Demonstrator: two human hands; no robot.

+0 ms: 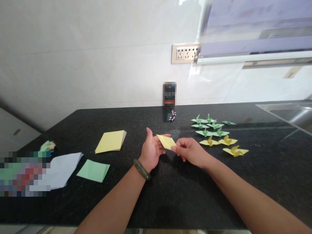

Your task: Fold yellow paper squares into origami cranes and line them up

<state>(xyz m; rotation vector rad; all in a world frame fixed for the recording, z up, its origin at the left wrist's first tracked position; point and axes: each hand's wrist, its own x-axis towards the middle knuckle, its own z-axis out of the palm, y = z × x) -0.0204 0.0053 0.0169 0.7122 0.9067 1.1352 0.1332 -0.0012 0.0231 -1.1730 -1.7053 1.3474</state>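
A small piece of folded yellow paper (pixel 167 142), roughly diamond-shaped, is held over the dark counter. My right hand (pixel 191 151) pinches its right corner between thumb and fingers. My left hand (pixel 151 149) has its thumb raised and apart; its fingers reach behind the paper, partly hidden by it, and whether they touch it I cannot tell. To the right sit several green paper cranes (pixel 205 133) in rows, with three yellow paper cranes (pixel 235 151) nearer me. A stack of square paper (pixel 110 142), yellow on top, lies left of my hands.
Green paper sheets (pixel 94 170) and white sheets (pixel 63 169) lie at the left on the black counter (pixel 168 208). A phone-like device (pixel 169 95) with a beaded strap leans on the wall. A metal sink (pixel 292 113) is at the far right.
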